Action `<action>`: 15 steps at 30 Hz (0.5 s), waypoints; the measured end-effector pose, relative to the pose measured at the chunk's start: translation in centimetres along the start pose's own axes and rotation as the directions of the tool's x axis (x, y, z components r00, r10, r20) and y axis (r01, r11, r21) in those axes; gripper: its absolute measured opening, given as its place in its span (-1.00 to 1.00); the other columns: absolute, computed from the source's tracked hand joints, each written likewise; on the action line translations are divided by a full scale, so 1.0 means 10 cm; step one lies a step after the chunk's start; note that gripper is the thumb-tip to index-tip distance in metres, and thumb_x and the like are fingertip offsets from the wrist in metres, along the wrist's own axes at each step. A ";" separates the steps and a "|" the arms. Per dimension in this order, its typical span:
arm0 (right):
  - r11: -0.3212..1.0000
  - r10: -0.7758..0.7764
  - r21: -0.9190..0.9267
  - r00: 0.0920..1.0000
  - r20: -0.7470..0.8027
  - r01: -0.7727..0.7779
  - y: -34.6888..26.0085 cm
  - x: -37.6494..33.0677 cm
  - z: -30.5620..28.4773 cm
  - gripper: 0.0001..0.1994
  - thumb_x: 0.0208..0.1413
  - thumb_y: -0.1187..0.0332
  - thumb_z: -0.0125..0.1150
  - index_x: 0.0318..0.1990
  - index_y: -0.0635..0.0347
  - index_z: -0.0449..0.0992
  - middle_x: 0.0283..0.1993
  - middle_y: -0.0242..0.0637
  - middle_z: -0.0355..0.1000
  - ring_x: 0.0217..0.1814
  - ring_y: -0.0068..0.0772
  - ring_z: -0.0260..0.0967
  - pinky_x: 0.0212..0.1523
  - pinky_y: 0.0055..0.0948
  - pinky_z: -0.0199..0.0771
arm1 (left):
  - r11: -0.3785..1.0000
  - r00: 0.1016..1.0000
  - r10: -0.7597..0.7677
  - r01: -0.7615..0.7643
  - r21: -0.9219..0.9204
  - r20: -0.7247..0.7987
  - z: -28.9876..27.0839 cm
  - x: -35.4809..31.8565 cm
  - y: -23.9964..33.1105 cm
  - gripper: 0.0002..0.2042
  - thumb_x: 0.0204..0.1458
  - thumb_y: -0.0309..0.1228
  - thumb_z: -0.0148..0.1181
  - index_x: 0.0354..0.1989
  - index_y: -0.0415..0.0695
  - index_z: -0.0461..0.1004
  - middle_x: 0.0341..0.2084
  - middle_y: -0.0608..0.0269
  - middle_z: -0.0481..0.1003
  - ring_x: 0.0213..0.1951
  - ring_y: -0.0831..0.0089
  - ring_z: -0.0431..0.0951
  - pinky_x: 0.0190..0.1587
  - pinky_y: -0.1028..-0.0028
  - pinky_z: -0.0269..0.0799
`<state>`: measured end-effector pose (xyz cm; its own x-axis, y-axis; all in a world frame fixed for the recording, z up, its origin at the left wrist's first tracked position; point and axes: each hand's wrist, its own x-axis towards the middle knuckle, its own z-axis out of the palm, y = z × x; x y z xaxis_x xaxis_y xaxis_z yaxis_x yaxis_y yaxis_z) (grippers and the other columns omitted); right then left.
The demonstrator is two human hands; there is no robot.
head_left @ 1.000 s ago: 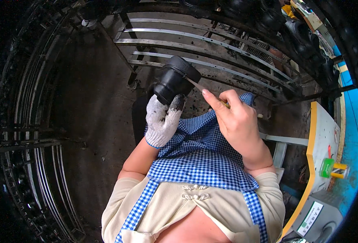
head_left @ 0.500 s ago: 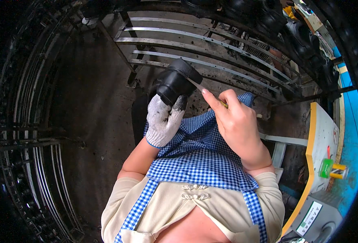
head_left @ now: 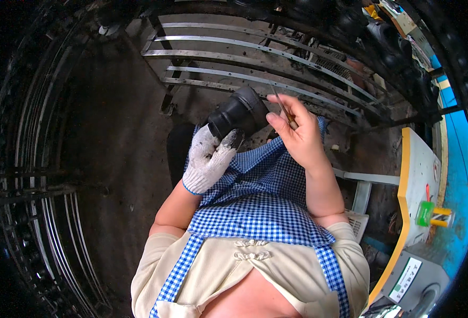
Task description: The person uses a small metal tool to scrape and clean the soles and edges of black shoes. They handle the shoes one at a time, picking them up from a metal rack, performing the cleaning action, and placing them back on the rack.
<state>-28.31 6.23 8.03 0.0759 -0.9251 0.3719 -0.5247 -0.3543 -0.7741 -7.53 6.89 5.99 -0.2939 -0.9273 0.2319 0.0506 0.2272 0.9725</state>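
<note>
Head view: black tubular fitting (head_left: 240,112) held in the left hand (head_left: 206,158), slim-bladed knife (head_left: 283,107) in the right hand (head_left: 304,137)

The left hand is covered by a white knitted glove (head_left: 201,177), blackened at the thumb tip and finished with a blue edge at the wrist. The near end of the fitting is clasped by it, with the thumb laid along the side; the other fingers are partly hidden, so their exact placing cannot be told. The fitting is held up in front of the lap, tilted, with its wider end toward the upper right, near the bare right hand.

By the right hand the knife is gripped at its handle, which is partly covered by the fingers. The tips of thumb and forefinger are spread apart beside the wider end of the fitting; whether the rim is touched by the thumb cannot be told. The blade is pointed upward and slightly left, its tip clear of the fitting.

A blue-and-white checked apron (head_left: 255,214) is worn over a cream top (head_left: 162,262). Beyond the hands, a metal rack (head_left: 212,54) is seen above the dark floor (head_left: 118,143). At the right, a white panel (head_left: 418,172) is edged in yellow, and a grey box (head_left: 422,265) is placed near a blue surface (head_left: 460,159).
</note>
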 end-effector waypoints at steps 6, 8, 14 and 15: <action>0.930 -0.220 -0.283 0.972 0.083 0.235 -0.27 -0.04 -0.13 -0.63 0.08 0.44 0.27 0.08 0.02 0.53 -0.46 -0.31 0.34 -0.54 -0.44 0.31 -0.50 -0.43 0.36 | 0.996 0.999 0.048 -0.049 0.071 0.009 -0.03 0.03 -0.02 -0.76 0.15 -0.54 0.07 -0.01 -0.25 0.48 -0.20 0.28 0.56 -0.18 0.55 0.51 -0.09 0.52 0.41; 0.894 -0.208 -0.379 0.971 0.122 0.239 -0.33 -0.11 -0.17 -0.58 0.04 0.48 0.27 0.09 -0.10 0.54 -0.48 -0.27 0.28 -0.56 -0.33 0.35 -0.53 -0.35 0.38 | 0.994 0.998 -0.051 0.053 0.091 -0.023 -0.05 -0.01 -0.01 -0.76 0.15 -0.53 0.08 -0.02 -0.25 0.48 -0.22 0.27 0.56 -0.21 0.55 0.51 -0.12 0.52 0.41; 0.818 -0.179 -0.530 0.974 0.136 0.224 -0.33 -0.25 -0.19 -0.55 -0.01 0.53 0.26 0.08 -0.10 0.54 -0.46 -0.30 0.29 -0.57 -0.31 0.37 -0.56 -0.31 0.40 | 0.956 0.995 0.048 -0.020 0.292 -0.088 -0.01 0.03 0.01 -0.82 0.16 -0.49 0.09 -0.10 -0.26 0.50 -0.33 0.28 0.55 -0.33 0.55 0.50 -0.26 0.54 0.40; 0.792 -0.173 -0.566 0.973 0.153 0.230 -0.35 -0.27 -0.19 -0.53 -0.01 0.54 0.22 0.11 -0.10 0.52 -0.42 -0.29 0.28 -0.58 -0.32 0.38 -0.57 -0.32 0.41 | 0.956 0.993 0.070 -0.040 0.290 -0.092 0.00 0.05 0.02 -0.82 0.16 -0.49 0.10 -0.11 -0.25 0.50 -0.34 0.28 0.55 -0.33 0.55 0.50 -0.27 0.53 0.40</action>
<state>-28.29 10.19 10.70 0.2948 -0.8595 0.4176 -0.8776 -0.4164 -0.2376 -7.67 6.51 6.31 -0.2005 -0.9326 0.3000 -0.2166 0.3408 0.9148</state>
